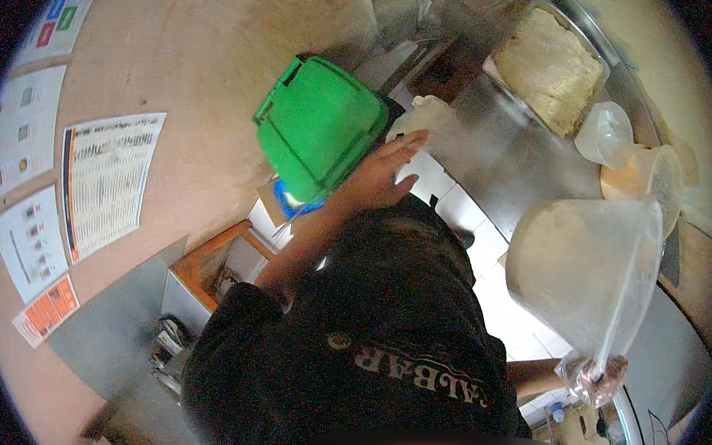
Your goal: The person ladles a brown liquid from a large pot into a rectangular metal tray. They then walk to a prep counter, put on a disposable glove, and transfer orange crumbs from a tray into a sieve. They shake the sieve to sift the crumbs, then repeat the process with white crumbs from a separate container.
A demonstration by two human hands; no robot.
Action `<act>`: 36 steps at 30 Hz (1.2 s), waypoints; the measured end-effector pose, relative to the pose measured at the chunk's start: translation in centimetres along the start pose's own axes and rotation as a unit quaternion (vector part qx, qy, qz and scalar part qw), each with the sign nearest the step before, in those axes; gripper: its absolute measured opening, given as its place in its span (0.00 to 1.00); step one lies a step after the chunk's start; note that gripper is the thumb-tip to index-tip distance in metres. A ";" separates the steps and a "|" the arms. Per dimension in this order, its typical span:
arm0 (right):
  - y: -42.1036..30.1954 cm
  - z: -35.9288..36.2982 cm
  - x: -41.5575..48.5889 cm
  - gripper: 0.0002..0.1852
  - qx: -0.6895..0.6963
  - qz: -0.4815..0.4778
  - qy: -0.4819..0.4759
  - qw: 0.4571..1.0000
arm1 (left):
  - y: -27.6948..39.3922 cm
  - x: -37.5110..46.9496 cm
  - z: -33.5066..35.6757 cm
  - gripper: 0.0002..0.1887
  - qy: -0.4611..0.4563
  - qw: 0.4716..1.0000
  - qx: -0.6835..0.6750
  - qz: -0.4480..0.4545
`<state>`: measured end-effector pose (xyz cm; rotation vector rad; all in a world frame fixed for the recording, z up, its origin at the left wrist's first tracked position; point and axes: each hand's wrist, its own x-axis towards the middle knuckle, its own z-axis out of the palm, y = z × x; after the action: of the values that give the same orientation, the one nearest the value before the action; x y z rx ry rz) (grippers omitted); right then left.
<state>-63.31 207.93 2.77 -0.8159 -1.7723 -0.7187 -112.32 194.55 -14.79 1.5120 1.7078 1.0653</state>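
Note:
My left hand [394,171] is bare, fingers apart, by the near edge of a green bin lid [325,129]. A crumpled pale thing [431,120], blurred, lies just beyond its fingertips; whether they touch is unclear. My right hand [592,378], in a clear plastic glove, grips the rim of a large translucent plastic tub [573,266], tilted on its side. Beyond the tub, a container with orange-yellow contents [625,175] and a smaller translucent container [605,134] stand on a metal counter [513,158]. A tray of pale, dough-like or floury material [549,69] lies at its far end.
Printed sheets [111,183] are fixed to the wall at left. A wooden-framed box or opening [222,263] and a grey surface [118,318] are at lower left. A blue plastic bag edge [290,200] shows below the bin lid. White floor tiles [498,298] run between my body and the counter.

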 end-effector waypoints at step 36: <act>16.0 -10.8 -22.6 0.11 0.233 0.545 0.086 0.801 | 19.2 5.2 41.7 0.19 -0.107 0.968 -0.152 -0.167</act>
<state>-38.83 204.58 -13.79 -1.1705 -0.9550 0.3975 -67.95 207.14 -18.04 1.0597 1.5024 0.8997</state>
